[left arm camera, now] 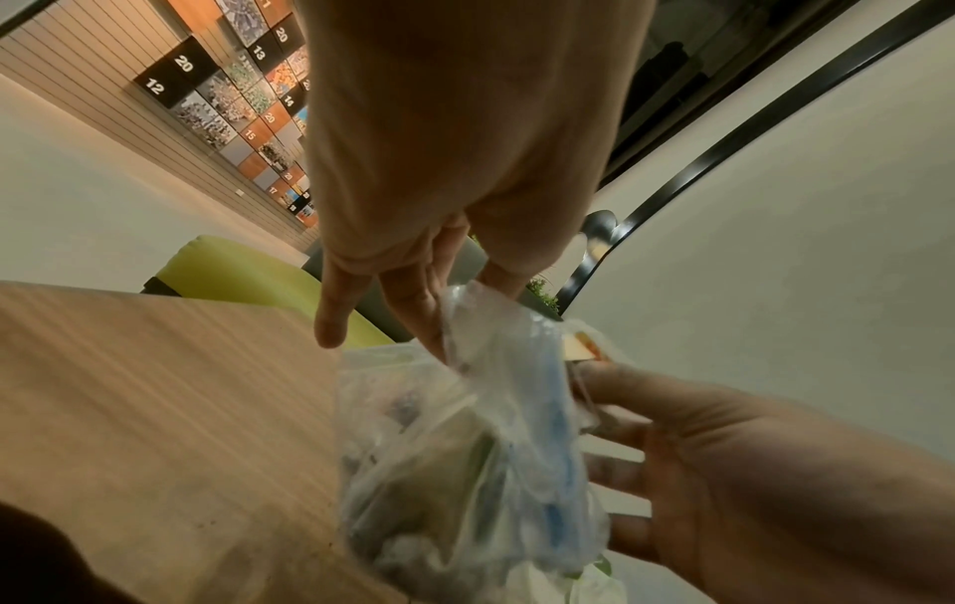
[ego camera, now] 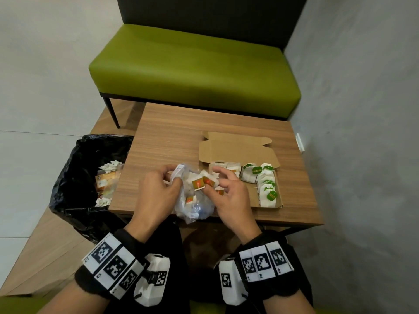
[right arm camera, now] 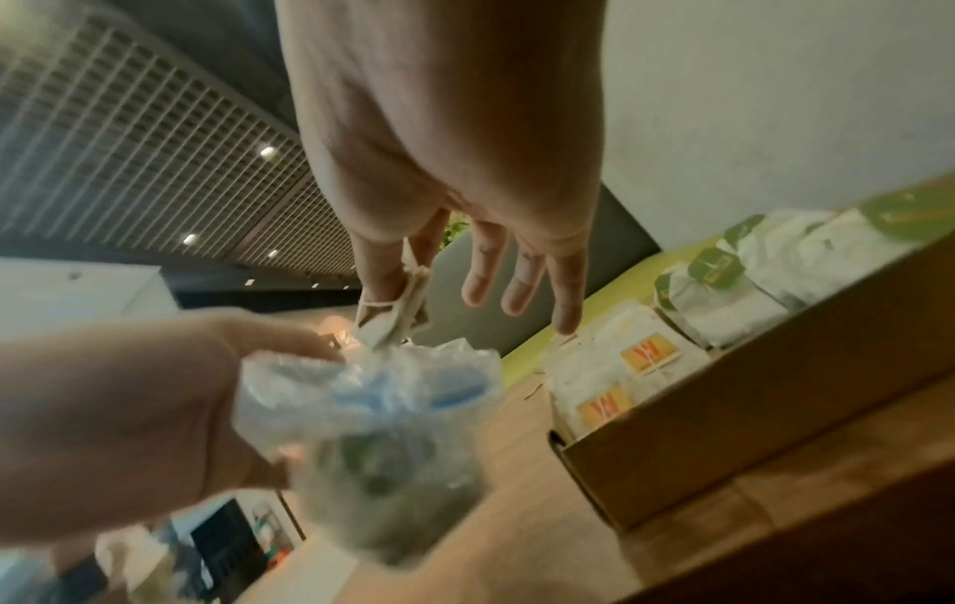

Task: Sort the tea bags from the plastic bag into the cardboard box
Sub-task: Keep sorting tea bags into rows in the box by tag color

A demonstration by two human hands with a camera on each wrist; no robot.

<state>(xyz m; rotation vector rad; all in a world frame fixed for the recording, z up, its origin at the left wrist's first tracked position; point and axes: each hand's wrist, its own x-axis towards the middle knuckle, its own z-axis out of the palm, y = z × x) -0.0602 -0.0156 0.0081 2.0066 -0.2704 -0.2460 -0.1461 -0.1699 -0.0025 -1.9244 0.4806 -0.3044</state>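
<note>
My left hand (ego camera: 156, 193) is pinching the rim of the plastic bag (ego camera: 195, 200) at the table's (ego camera: 181, 128) near edge, fingers curled round the crinkly film. My right hand (ego camera: 231, 196) is pinching a tea bag (right arm camera: 393, 314) between thumb and forefinger – other fingers loose – right at the bag's mouth. The cardboard box (ego camera: 267, 152) is sitting just beside it toward the right edge, tea bags lined up inside.

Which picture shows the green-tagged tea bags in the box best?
The head view: it looks down into the cardboard box, so the whole row of green-tagged tea bags shows. The right wrist view catches a few green-tagged tea bags from the side, blurred. The left wrist view does not show them.
</note>
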